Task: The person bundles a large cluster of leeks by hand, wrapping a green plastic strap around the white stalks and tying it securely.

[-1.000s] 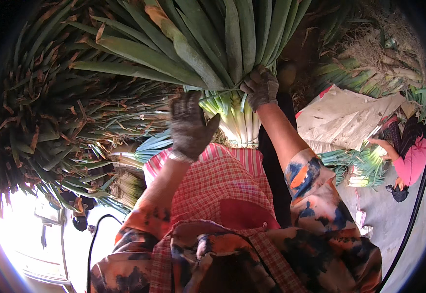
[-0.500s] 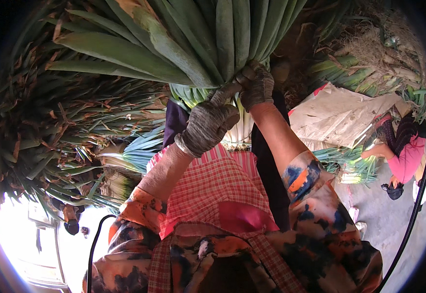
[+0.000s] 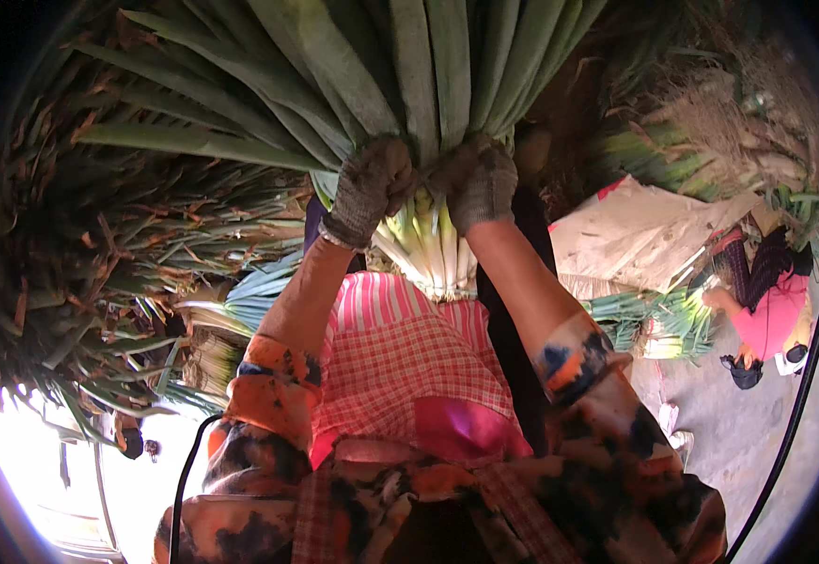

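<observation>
A large bundle of green onions [image 3: 423, 246] stands in front of me, between my legs. Its long green leaves fan out at the top and its white stems point down toward my red-checked apron [image 3: 419, 352]. Both my hands wear grey knit gloves and press against the bundle where leaves meet stems. My left hand [image 3: 369, 191] is closed in a fist at the left of its front. Close beside it, my right hand [image 3: 478, 183] is closed too, knuckles upward. What the fingers of either hand grip is hidden by the gloves and leaves.
Heaped green onions [image 3: 71, 244] with dry brown tips fill the left side. A tied bundle [image 3: 259, 296] lies near my left arm. At right are a beige sheet [image 3: 649, 230], rooty onions [image 3: 729, 132], and a person in pink [image 3: 774, 315] handling another bundle [image 3: 672, 324]. A black cable [image 3: 795, 414] hangs at right.
My left hand has moved up and left, from a pointing pose near my right hand to a fist against the bundle. My right hand has dropped slightly. More white stem shows.
</observation>
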Action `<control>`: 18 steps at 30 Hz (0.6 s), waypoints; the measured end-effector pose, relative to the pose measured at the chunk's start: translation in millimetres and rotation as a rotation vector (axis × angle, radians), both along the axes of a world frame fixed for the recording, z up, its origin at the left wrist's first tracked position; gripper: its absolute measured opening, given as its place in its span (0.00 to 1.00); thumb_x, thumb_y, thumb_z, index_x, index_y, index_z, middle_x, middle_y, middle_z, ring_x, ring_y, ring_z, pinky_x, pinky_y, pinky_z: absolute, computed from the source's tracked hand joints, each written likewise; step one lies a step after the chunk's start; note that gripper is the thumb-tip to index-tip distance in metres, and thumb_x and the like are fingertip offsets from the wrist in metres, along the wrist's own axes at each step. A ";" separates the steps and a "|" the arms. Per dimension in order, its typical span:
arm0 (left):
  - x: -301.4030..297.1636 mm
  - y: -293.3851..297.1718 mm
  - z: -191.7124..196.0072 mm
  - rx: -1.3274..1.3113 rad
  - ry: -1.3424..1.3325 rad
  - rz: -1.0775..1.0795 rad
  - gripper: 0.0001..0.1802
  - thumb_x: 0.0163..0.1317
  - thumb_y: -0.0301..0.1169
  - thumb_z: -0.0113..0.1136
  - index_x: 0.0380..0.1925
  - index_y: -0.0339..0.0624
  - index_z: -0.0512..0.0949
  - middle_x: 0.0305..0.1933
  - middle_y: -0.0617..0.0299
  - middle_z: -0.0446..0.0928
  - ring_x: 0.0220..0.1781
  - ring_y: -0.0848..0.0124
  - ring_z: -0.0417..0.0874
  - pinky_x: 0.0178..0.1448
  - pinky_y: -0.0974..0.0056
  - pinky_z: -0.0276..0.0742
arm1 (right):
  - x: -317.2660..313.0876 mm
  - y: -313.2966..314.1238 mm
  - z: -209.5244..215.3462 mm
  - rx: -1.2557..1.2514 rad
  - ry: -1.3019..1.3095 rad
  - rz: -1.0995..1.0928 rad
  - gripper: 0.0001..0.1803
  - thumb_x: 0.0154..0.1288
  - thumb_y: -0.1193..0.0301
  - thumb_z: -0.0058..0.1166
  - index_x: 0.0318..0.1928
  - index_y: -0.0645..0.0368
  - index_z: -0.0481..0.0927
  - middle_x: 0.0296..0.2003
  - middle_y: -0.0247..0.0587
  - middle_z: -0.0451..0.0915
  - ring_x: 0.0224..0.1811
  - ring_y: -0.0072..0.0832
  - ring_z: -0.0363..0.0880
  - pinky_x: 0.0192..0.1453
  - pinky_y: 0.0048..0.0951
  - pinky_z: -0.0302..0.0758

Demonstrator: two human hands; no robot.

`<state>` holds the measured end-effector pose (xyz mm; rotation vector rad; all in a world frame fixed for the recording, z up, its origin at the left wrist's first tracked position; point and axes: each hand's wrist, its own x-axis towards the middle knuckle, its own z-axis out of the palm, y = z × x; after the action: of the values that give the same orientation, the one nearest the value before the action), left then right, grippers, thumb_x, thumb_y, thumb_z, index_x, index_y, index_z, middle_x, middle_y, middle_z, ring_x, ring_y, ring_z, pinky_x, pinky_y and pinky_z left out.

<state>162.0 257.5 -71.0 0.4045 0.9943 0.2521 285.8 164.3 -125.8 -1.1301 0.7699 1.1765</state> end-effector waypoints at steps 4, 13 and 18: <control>-1.8 11.5 -50.8 0.236 0.108 -0.106 0.15 0.64 0.44 0.51 0.26 0.45 0.66 0.17 0.66 0.57 0.15 0.73 0.63 0.15 0.70 0.56 | 22.3 37.5 16.1 -0.015 0.159 -0.045 0.04 0.65 0.71 0.43 0.39 0.47 0.66 0.17 0.33 0.63 0.13 0.26 0.58 0.13 0.31 0.56; 3.2 21.9 -21.9 -0.044 -0.060 0.071 0.20 0.63 0.44 0.52 0.18 0.45 0.63 0.14 0.69 0.51 0.14 0.77 0.54 0.16 0.70 0.49 | 27.1 26.8 69.5 0.238 -0.151 0.294 0.02 0.65 0.71 0.44 0.35 0.55 0.67 0.19 0.33 0.63 0.19 0.27 0.61 0.28 0.33 0.66; 6.0 28.1 -9.8 0.008 -0.021 -0.041 0.21 0.65 0.45 0.49 0.18 0.45 0.63 0.14 0.68 0.56 0.13 0.76 0.56 0.17 0.71 0.50 | 40.6 37.4 70.0 0.390 -0.360 0.825 0.10 0.66 0.64 0.47 0.39 0.59 0.69 0.19 0.26 0.62 0.19 0.14 0.57 0.23 0.20 0.58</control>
<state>168.0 285.6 -80.8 0.4283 0.9642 0.2232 326.4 201.6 -55.8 -1.3056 -0.2490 1.6361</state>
